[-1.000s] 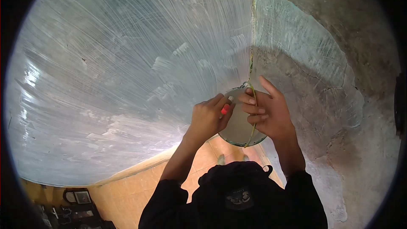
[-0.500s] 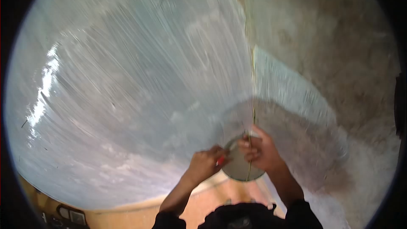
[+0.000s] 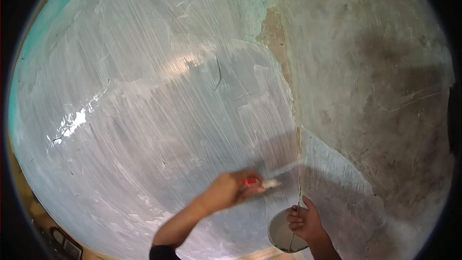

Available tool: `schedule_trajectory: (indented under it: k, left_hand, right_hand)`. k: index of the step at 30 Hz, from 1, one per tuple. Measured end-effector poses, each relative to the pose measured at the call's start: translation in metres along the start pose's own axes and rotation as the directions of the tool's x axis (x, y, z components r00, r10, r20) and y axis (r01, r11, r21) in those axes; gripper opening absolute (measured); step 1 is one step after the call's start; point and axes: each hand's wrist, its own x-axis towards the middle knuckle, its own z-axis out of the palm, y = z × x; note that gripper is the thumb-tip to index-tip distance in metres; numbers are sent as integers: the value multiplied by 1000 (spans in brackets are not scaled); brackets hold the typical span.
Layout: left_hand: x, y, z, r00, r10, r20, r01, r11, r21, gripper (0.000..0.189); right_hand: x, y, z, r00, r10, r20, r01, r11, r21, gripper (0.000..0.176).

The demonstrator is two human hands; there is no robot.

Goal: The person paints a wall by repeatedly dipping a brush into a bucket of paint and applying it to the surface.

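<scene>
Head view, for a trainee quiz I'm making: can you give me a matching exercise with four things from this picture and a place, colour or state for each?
Things:
1. tool
2. pail
3. white coat
4. bare plaster

Descriptions:
A. held at its rim by the right hand, low by the wall corner
B. grey-brown and patchy, on the right wall
C. gripped in the left hand, red on the handle
D. wet, streaky sheen, on the left wall

Pairs: 1-C, 2-A, 3-D, 4-B
</scene>
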Motion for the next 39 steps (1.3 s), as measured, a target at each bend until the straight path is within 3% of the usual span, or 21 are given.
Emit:
schedule_trajectory:
  k: [2,3,5,7,8,9,11,12,14,17,20,22,25,26,29,31,35,36,37,38,39]
  left_hand:
    - [31,20,-47,994,87,-71,-77,989,128,20]
    - [49,36,-71,996,48,-76,-32,979,203,16]
    - [92,48,-115,968,231,-97,-174,898,404,15]
    - [133,76,-156,952,260,-159,-154,862,482,18]
    - [153,93,-173,943,278,-180,-134,817,561,15]
    - [179,93,-196,897,428,-111,-240,682,691,14]
    - [212,114,-221,884,436,-166,-154,608,779,20]
    - [229,120,-233,898,417,-140,-177,634,753,28]
    - [247,141,-244,963,240,-124,-63,645,761,23]
    - [274,116,-248,935,339,-109,-120,588,800,39]
    - [288,100,-245,890,436,-134,-185,613,768,46]
    - [297,103,-258,895,424,-139,-121,531,839,47]
    - [323,89,-301,778,600,-185,-205,522,828,34]
    - [327,97,-312,777,602,-186,-203,518,831,34]
    - [346,112,-345,723,617,-311,-91,531,842,22]
    - [355,112,-359,590,744,-315,-283,555,782,21]
    - [355,89,-347,607,759,-236,-196,431,881,18]
    - [352,73,-341,557,827,-68,-265,255,930,21]
    - [328,78,-302,650,747,-141,-17,200,980,13]
    - [317,69,-281,606,791,-82,-179,237,955,20]
    - [299,67,-252,613,789,-37,-222,218,950,17]
  right_hand:
    - [-3,4,-3,1000,-8,-29,7,1000,-18,46]
    - [-3,5,-5,998,-20,-66,17,999,-33,46]
    - [-4,6,-10,997,-7,-70,5,999,-32,47]
    - [1,6,-24,997,38,-63,-38,999,1,46]
    - [1,7,-19,998,37,-55,-37,999,-2,46]
    - [-1,12,-12,989,4,-146,-9,999,-38,47]
    - [-2,17,-9,972,-36,-234,20,997,-72,49]
    - [-2,18,-12,972,-29,-233,12,997,-71,49]
    - [0,17,-14,972,-6,-234,-10,997,-70,49]
    - [-1,17,-11,959,-26,-283,5,997,-72,50]
    - [4,14,-22,975,-20,-221,8,999,-53,50]
    - [10,10,-30,978,-22,-209,6,997,-77,50]
    - [13,6,-35,976,-36,-216,9,992,-123,50]
    - [14,5,-34,974,-52,-220,21,990,-143,50]
    - [14,8,-28,942,-137,-306,77,977,-198,50]
    - [12,4,-26,953,-84,-290,39,987,-157,50]
    - [18,3,-42,964,-44,-261,15,994,-112,50]
    - [17,3,-43,965,-42,-260,13,994,-112,50]
    - [15,5,-43,957,-37,-286,-2,991,-137,50]
    - [14,4,-43,950,-35,-310,-17,987,-162,50]
    - [13,5,-43,952,-35,-304,-17,986,-167,50]
